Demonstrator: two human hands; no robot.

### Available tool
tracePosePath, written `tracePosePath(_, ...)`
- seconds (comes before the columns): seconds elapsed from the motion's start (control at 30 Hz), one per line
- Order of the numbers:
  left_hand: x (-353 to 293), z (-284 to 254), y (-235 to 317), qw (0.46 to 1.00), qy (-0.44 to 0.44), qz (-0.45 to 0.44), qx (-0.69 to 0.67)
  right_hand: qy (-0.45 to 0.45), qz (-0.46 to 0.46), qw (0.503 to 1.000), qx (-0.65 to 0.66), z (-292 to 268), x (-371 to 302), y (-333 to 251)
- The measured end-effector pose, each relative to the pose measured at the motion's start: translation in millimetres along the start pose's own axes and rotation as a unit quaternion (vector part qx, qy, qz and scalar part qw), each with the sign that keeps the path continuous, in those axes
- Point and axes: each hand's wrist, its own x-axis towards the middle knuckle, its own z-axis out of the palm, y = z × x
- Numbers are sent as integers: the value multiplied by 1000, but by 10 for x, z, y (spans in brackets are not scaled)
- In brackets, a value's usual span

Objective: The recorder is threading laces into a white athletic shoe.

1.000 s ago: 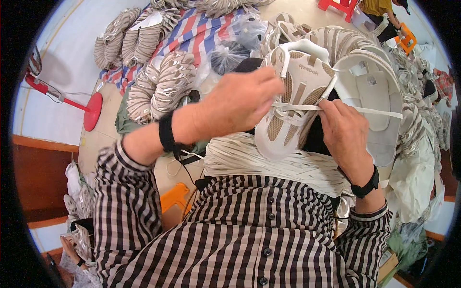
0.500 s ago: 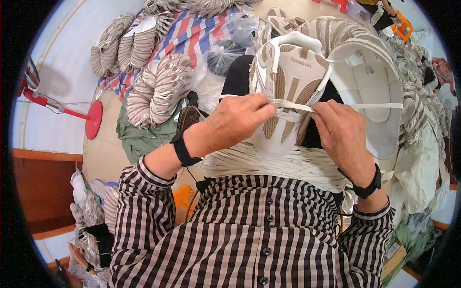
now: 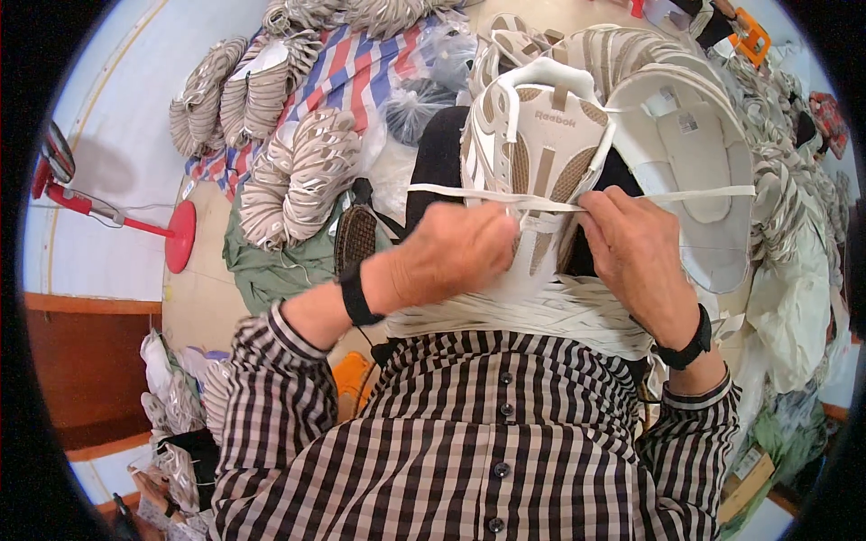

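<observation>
A beige and white shoe upper (image 3: 564,133) lies across my lap with its tongue facing up and its toe toward me. Across its eyelet area runs a flat white shoelace (image 3: 451,191), its ends reaching out to both sides. My right hand (image 3: 636,248) pinches the lace at the upper's right edge. Just below the lace, over the toe's left side, my left hand (image 3: 456,252) is blurred. Its fingers are curled closed, and whatever they hold is hidden. A bundle of white laces (image 3: 451,307) lies over my lap under the toe.
At the right rests a pale upper with its inside showing (image 3: 704,162), beside stacked uppers (image 3: 776,207). Tied bundles of uppers (image 3: 302,176) lie at the left on green cloth and a striped sheet (image 3: 329,81). A red stand (image 3: 180,236) is at far left.
My left hand has come off the lace line and moved down toward the toe, blurring. My right hand keeps its pinch, shifted slightly left.
</observation>
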Motion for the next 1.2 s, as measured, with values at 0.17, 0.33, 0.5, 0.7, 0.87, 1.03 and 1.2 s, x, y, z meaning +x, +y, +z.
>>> tracePosePath(0.17, -189, 182, 55, 989, 128, -58, -42, -6, -7, 1000, -21, -20, 22, -40)
tracePosePath(0.33, -231, 109, -78, 980, 186, -77, 0, -18, -10, 1000, 4, -37, 28, -55)
tracePosePath(0.5, -69, -117, -132, 994, 70, 62, 62, -30, 0, 999, 20, -46, 19, -63)
tracePosePath(0.7, 75, -177, -229, 982, -4, 176, 64, -38, 3, 999, 31, -60, 41, -79)
tracePosePath(0.87, 17, -58, -240, 992, 39, 115, 31, -47, 28, 997, 58, -57, -7, -62)
tracePosePath(1.03, 22, 104, -97, 989, 148, 10, 10, -57, 75, 970, 226, -94, 4, -55)
tracePosePath(1.2, -39, 220, 4, 970, 203, -124, -40, -141, 108, 913, 366, -176, 29, -28)
